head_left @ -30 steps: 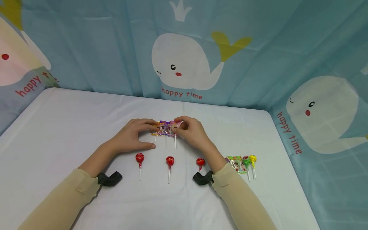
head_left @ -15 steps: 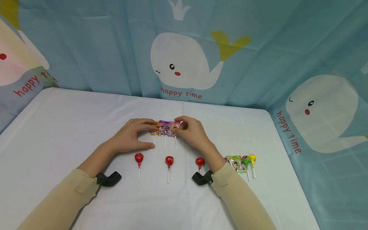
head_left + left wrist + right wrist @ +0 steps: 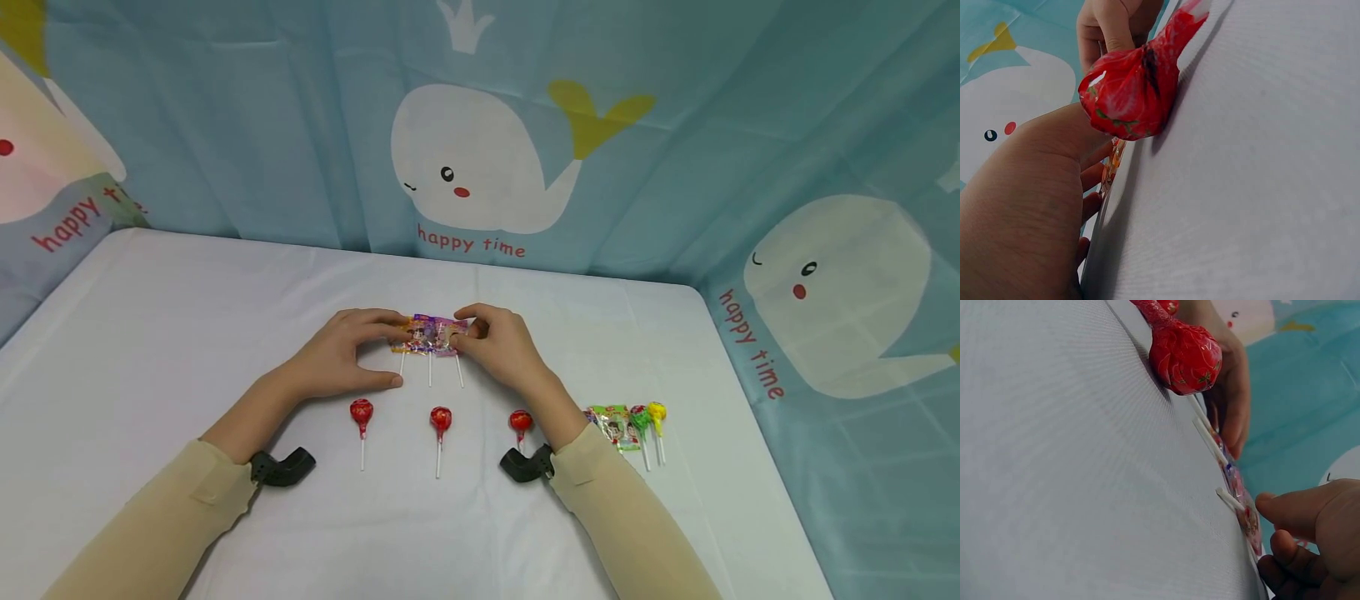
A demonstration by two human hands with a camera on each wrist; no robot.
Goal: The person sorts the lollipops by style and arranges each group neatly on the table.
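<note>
Three flat wrapped lollipops lie side by side on the white table, sticks toward me: an orange one (image 3: 397,344), a purple one (image 3: 423,332) and a pink one (image 3: 446,330). My left hand (image 3: 333,354) rests its extended fingers over the orange wrapper, thumb apart near its stick. At the row's right end, my right hand (image 3: 504,346) pinches the pink wrapper's edge between thumb and curled fingers. In the right wrist view, the thumb (image 3: 1291,509) lies close to that wrapper. Fingers partly cover the orange and pink wrappers.
Nearer me stand apart three red ball lollipops: left (image 3: 362,412), middle (image 3: 440,419) and right (image 3: 521,421), the last partly behind the wrist camera. Beyond my right forearm lie a green flat-wrapped lollipop (image 3: 617,427), a green ball lollipop (image 3: 642,418) and a yellow one (image 3: 657,414). A whale-print curtain (image 3: 315,133) hangs behind.
The pink lollipop has shifted slightly left against the purple one, its stick's lower end now angled more to the right. Both hands have hardly moved; the view has drifted a little.
</note>
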